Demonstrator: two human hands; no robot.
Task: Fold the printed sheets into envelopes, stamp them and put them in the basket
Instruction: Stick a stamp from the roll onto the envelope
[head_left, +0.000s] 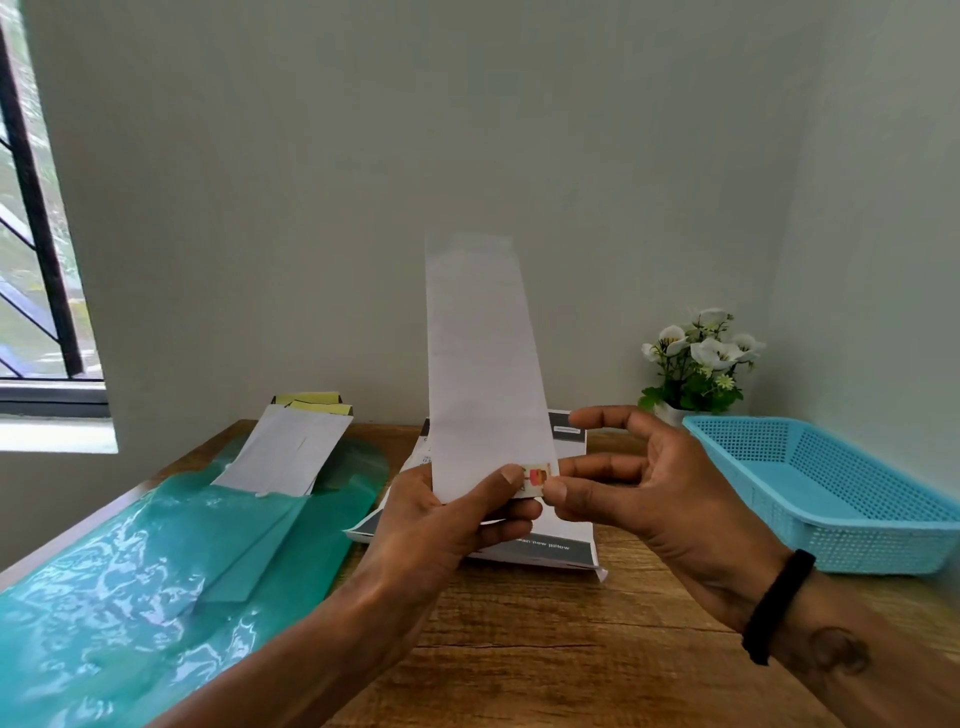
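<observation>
While the left hand (441, 512) pinches the upright envelope (485, 364) by its lower end, the right hand (639, 488) fingers press the stamp (535, 477) there, left of the basket (831, 488).

Soft, even daylight enters from a window (36, 218) at the left. White glare ripples across a green plastic sheet (130, 571). Shadows are faint. Straight lines bow near the edges, and the raised paper (483, 353) looks slightly blurred.

head view | faces forward and down | close over table (545, 649)
</observation>
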